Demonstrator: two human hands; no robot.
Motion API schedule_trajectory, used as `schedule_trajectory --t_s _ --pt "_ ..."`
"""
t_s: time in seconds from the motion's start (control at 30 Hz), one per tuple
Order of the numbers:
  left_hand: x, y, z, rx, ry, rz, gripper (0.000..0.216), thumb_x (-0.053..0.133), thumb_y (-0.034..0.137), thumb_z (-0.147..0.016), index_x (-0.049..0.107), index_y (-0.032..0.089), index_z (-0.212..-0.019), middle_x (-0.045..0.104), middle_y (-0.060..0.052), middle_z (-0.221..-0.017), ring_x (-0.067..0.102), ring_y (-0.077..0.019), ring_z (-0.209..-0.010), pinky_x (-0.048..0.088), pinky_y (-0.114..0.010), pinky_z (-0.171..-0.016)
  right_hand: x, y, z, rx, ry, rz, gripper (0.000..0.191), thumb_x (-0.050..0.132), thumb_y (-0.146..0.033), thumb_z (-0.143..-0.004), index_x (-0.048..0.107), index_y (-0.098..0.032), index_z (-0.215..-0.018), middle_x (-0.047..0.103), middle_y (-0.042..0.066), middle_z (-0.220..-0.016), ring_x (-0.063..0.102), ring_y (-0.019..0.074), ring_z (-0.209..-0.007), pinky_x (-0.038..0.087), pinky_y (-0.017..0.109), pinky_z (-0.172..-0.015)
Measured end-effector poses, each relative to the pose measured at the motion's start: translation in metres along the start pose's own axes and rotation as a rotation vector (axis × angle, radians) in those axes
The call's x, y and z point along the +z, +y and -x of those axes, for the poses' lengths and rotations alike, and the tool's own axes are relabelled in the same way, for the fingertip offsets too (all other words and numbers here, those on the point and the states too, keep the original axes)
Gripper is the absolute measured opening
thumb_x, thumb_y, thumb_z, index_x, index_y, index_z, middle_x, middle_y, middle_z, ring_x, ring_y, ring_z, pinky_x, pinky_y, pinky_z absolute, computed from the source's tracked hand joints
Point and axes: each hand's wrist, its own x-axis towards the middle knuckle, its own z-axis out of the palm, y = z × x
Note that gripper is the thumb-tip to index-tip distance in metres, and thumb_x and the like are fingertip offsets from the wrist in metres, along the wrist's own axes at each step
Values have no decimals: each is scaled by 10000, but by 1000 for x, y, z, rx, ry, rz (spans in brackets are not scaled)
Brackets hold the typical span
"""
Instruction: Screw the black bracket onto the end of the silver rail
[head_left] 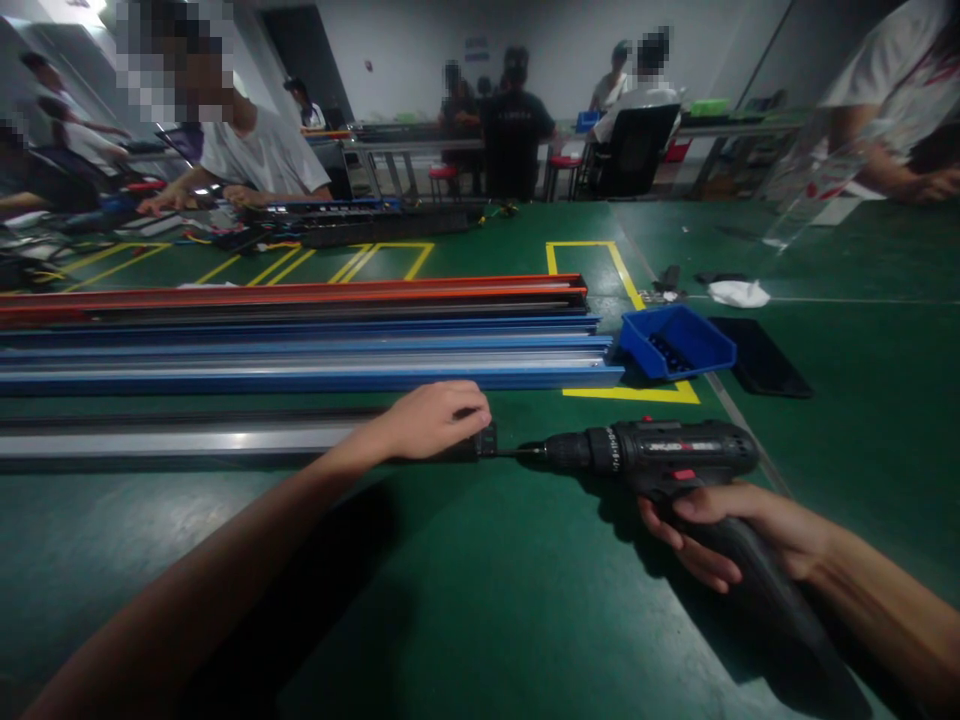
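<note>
My right hand is wrapped round the handle of a black cordless drill, which points left. Its thin bit reaches the black end cap of a long black rail with a silver inner face. Over that end of the rail lies my left hand, its fingers curled down on the cap and the rail's edge. The undersides of those fingers are hidden. Whether the bit sits in a screw is too small to tell.
Behind the rail lie long blue rails and an orange-edged rail. A blue bin of small dark parts stands beside a dark flat tablet-like object. White crumpled paper and a clear bottle are farther back. Several people sit or stand beyond.
</note>
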Motion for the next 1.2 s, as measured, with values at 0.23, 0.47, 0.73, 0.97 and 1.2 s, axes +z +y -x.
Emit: schedule_trajectory --t_s 0.23,0.47,0.73,0.97,1.2 --pt "-1 1 2 -1 3 0 360 464 409 -1110 738 190 -1028 715 -63 -1051 662 -201 -935 470 -318 -827 -2 -1 0 21 -17 6 272 758 -353 -926 789 -102 -1026 698 67 -914 592 61 -515 593 206 -577" --pt "-2 2 3 13 7 11 374 461 424 -1112 731 182 -1021 709 -66 -1048 656 -201 -923 472 -329 -816 -5 3 1 19 34 17 273 765 -380 -920 806 -129 -1021 706 63 -887 563 56 -481 580 204 -543" --pt "-1 0 2 21 13 10 385 452 439 -1115 727 189 -1012 706 -60 -1034 653 -197 -912 469 -322 -808 -5 4 2 25 59 3 255 775 -365 -920 802 -123 -997 679 36 -819 555 51 -460 586 201 -533" --pt "-1 0 2 17 9 4 377 451 424 -1118 720 186 -1003 700 -57 -1027 651 -194 -910 462 -319 -811 -5 4 2 34 47 -36 243 772 -339 -930 785 -109 -1007 673 14 -792 566 51 -471 601 213 -549" --pt "0 -2 2 20 12 6 381 453 429 -1113 731 191 -1006 705 -62 -1031 649 -198 -913 471 -325 -820 -8 5 4 47 69 -14 255 771 -345 -935 773 -107 -1025 673 12 -770 565 56 -466 593 212 -547"
